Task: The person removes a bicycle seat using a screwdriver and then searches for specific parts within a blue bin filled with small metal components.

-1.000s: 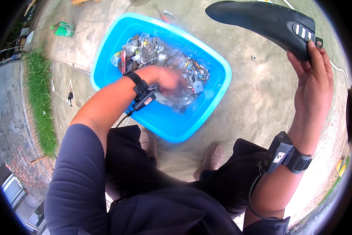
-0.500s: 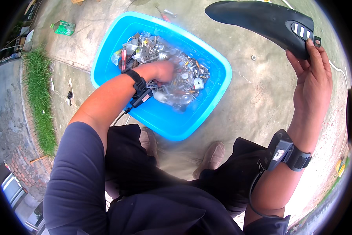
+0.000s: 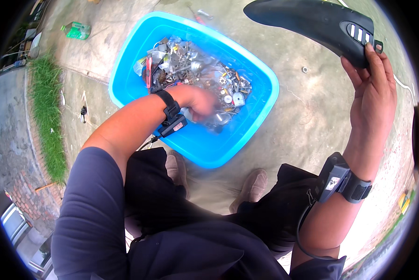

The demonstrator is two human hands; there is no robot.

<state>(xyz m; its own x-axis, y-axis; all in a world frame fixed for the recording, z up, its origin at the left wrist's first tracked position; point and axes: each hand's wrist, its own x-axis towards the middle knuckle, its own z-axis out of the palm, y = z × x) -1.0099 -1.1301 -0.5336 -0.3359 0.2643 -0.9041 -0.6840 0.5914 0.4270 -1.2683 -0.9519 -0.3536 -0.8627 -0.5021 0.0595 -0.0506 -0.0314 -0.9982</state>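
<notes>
Left hand (image 3: 201,101) shifted nearer tub (image 3: 260,116) edge; right hand (image 3: 373,95) holds fender (image 3: 312,21).

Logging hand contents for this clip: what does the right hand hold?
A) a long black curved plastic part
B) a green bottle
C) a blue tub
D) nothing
A: the right hand grips the end of a long black curved plastic part raised above the ground, while the left hand is down among the metal scrap in the blue tub.
</notes>
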